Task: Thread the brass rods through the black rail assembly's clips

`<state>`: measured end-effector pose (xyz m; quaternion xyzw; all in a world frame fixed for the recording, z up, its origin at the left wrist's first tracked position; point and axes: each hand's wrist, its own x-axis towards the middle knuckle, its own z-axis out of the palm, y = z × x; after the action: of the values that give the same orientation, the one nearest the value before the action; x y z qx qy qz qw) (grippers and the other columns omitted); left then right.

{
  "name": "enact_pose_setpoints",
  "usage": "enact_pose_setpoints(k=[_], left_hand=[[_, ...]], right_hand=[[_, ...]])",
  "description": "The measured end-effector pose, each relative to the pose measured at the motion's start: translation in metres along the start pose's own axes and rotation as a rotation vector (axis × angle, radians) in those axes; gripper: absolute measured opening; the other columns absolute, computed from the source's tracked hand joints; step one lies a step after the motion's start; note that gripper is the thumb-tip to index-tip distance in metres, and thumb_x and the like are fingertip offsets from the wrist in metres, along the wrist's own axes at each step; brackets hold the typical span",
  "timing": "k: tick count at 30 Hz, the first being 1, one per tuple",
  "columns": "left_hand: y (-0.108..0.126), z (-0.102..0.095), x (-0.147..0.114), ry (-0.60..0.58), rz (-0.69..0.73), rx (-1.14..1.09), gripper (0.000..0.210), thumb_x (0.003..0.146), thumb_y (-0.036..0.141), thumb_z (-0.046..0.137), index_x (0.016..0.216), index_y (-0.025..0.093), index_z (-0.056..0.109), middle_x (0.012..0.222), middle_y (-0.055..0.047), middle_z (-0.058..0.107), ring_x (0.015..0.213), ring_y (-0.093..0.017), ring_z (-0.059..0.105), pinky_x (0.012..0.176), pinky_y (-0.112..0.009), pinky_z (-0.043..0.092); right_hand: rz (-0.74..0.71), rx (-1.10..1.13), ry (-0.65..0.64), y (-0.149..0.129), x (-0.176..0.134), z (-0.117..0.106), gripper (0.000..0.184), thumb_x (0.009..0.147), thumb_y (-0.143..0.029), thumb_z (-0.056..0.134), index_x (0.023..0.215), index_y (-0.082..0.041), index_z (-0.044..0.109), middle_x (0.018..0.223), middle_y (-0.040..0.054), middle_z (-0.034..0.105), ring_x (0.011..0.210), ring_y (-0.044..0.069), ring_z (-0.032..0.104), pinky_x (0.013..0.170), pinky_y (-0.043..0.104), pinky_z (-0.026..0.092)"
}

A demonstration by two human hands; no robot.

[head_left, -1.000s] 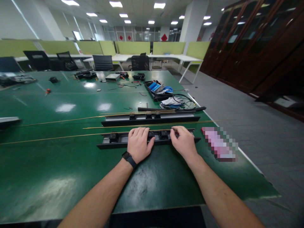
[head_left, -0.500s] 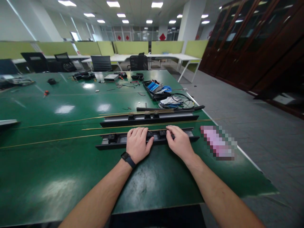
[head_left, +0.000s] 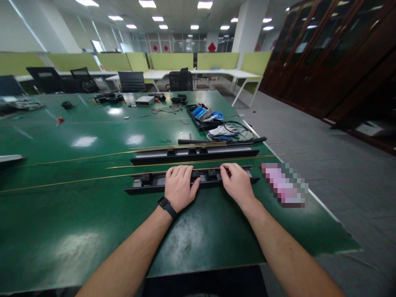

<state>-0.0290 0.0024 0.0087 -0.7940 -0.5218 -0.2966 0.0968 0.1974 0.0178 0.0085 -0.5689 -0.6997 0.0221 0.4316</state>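
Laying one hand across a black rail, holding the other beside a thin rod

Working over the near rail [head_left: 211, 184], set crosswise on the green table [head_left: 93, 243], with black blocks [head_left: 147, 179] seated in its channel. Covering its middle with the left hand [head_left: 180, 185], fingers pressed together and thumb spread apart; cannot tell whether gripping or merely pressing. Curling the right hand [head_left: 236, 182] over the rail's right part, thumb and forefinger close together at the line of a thin brass rod [head_left: 77, 181]; cannot tell whether pinching it. Seeing that rod run along the rail's far side, behind the left fingers, and out well past its left end. Wearing a dark watch [head_left: 167, 207] on the left wrist.

Just beyond, finding more rods [head_left: 148, 165] between the near rail and a similar far rail [head_left: 194, 157], roughly parallel to both. Farther on, meeting a black strip [head_left: 192, 142], then gloves [head_left: 221, 131] beside a dark box [head_left: 199, 126] with blue things [head_left: 199, 112] inside. To the right, noting a pixelated pink thing [head_left: 283, 185] near the table's edge.
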Motion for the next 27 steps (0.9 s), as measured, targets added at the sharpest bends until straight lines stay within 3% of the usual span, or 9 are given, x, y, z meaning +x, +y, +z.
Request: enact_pose_setpoints(k=[27], left_hand=[[0.0024, 0.0005, 0.0008, -0.001, -0.003, 0.005, 0.04, 0.102, 0.044, 0.054, 0.133, 0.02, 0.064, 0.129, -0.014, 0.072, 0.121, -0.032, 0.063, 0.108, -0.05, 0.038]], right_hand=[[-0.011, 0.13, -0.051, 0.0007, 0.0029, 0.0091, 0.024, 0.101, -0.032, 0.053, 0.099, -0.023, 0.076, 0.102, 0.0077, 0.078, 0.097, 0.023, 0.073, 0.093, 0.038, 0.057]])
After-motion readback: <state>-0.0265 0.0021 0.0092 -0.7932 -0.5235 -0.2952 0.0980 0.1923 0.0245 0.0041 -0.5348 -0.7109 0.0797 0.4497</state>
